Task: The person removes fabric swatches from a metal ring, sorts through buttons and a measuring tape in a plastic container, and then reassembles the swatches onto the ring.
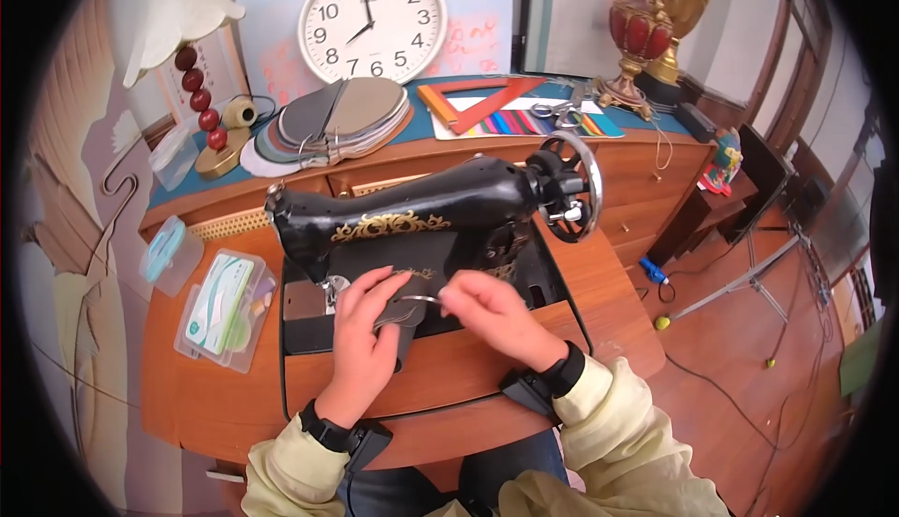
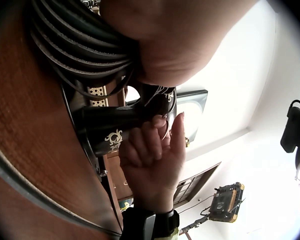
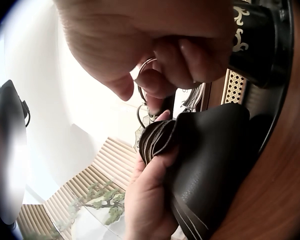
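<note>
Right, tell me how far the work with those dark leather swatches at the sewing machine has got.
Done: the stack of dark swatches is gathered on the sewing machine bed. In hand: the left hand grips the stack while the right hand pinches a metal ring at its top edge. Whether the ring is going on or coming off cannot be told. Another ringed swatch stack lies on the cabinet behind.

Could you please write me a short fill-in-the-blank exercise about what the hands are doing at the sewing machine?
1. The left hand grips a stack of dark ____ swatches.
2. The right hand pinches a metal ____.
3. Both hands work in front of a black ____ machine.
4. The wall clock shows ____ o'clock.

Missing words: leather; ring; sewing; eight
</note>
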`<state>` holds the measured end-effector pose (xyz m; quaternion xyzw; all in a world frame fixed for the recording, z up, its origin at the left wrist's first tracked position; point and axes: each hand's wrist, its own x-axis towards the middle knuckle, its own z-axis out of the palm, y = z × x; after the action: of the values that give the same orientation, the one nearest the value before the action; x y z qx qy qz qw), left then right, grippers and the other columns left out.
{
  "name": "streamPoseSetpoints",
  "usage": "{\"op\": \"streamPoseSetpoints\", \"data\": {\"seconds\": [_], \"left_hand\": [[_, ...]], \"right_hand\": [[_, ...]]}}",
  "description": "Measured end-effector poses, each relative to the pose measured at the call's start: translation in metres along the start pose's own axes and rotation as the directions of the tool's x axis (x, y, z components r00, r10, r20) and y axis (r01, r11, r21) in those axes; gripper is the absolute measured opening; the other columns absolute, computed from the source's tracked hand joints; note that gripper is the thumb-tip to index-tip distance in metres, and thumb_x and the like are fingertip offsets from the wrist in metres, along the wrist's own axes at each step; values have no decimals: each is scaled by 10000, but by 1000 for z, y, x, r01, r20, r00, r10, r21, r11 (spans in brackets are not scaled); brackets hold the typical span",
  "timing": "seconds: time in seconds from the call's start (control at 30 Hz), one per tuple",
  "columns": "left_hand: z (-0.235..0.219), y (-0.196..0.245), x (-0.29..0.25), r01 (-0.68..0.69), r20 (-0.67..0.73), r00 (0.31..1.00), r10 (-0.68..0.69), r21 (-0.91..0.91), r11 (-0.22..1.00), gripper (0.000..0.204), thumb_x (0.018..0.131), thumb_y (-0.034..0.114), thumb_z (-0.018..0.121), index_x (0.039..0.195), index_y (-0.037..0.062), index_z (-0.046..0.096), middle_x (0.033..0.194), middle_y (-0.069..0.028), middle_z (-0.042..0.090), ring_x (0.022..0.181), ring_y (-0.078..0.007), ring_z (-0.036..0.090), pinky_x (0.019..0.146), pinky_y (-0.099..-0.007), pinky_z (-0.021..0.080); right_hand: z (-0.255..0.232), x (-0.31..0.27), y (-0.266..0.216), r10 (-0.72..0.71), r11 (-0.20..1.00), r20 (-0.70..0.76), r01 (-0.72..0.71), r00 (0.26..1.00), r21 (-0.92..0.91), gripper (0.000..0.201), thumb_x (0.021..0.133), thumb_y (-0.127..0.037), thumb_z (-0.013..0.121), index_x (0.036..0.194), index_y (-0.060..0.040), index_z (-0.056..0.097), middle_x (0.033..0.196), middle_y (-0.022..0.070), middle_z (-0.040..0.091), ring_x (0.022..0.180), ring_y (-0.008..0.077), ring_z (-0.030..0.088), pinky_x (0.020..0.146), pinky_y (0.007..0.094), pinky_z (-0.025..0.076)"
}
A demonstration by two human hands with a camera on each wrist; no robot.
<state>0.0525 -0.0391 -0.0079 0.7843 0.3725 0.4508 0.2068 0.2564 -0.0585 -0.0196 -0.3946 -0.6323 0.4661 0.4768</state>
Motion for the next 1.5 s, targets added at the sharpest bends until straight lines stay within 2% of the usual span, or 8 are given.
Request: {"op": "streamPoseSetpoints", "data": {"seconds": [0.2, 0.3, 0.4, 0.73, 0.9, 1.2, 1.3, 1.5], "left_hand": [[3, -7, -1, -24, -37, 999, 24, 11, 1000, 522, 689, -113, 477, 1104, 114, 698, 1250, -114, 540, 1129, -308, 491, 993, -389, 390], [1, -4, -2, -30, -3, 1000, 30, 51, 998, 526, 675, -137, 461, 1084, 89, 701, 1266, -122, 536, 1158, -298, 488, 1016, -381, 381], [4, -9, -3, -9, 9, 1000, 9, 31, 999, 542, 684, -122, 476, 1109, 129, 701, 1264, -109, 532, 1126, -306, 479, 1000, -389, 380], [8, -6, -5, -6, 179, 984, 10, -24, 1000, 520, 775, 17, 644, 1283, 100, 573, 1222, -136, 593, 1174, -314, 520, 1021, -395, 391], [15, -25, -10, 116, 253, 965, -72, -162, 980, 459, 826, 58, 643, 1278, 78, 569, 1200, -140, 606, 1127, -301, 563, 987, -364, 423], [-10, -9, -8, 326, 212, 945, -250, -540, 776, 352, 934, 40, 569, 1285, 55, 545, 1179, -35, 599, 1096, -118, 539, 955, -259, 412], [-26, -2, -15, 238, 120, 971, -206, -536, 810, 351, 932, 29, 565, 1282, 50, 541, 1201, -44, 588, 1113, -119, 530, 959, -260, 410], [-66, 12, -15, 89, -60, 988, -144, -544, 834, 360, 940, 55, 559, 1297, 56, 520, 1270, -53, 557, 1158, -159, 522, 1005, -288, 392]], "right_hand": [[7, -1, -4, -67, 973, 131, 94, 989, -209, 190, 996, -212, 495, 958, -55, 594, 825, 86, 599, 741, 195, 580, 700, 297, 466], [5, -1, 1, -28, 971, 144, 62, 989, -232, 207, 1006, -218, 478, 916, -57, 574, 750, 67, 562, 685, 164, 555, 654, 291, 458], [5, -1, 1, 70, 994, 185, -54, 980, -92, 225, 1017, -227, 460, 902, -66, 567, 696, 33, 522, 633, 120, 525, 602, 265, 439], [5, -1, -11, -112, 984, 175, 85, 978, 156, 273, 1041, -245, 404, 908, -65, 560, 679, -38, 428, 640, 64, 418, 602, 218, 370], [2, -5, -17, -66, 939, 188, -3, 980, 345, 288, 1039, -272, 415, 948, -69, 597, 677, -50, 418, 636, 53, 377, 590, 207, 319], [-3, -2, -3, -62, 876, 145, -16, 987, 481, 235, 1006, -265, 491, 971, -76, 626, 679, -68, 431, 588, 32, 351, 527, 185, 273], [-4, -3, -5, -65, 903, 107, 13, 992, 430, 236, 999, -267, 500, 951, -71, 622, 672, -59, 466, 590, 31, 379, 547, 186, 290], [-25, -28, -28, 12, 999, 176, -5, 984, -38, 195, 958, -170, 575, 945, -23, 703, 846, -11, 649, 779, 62, 568, 732, 222, 456]]}}
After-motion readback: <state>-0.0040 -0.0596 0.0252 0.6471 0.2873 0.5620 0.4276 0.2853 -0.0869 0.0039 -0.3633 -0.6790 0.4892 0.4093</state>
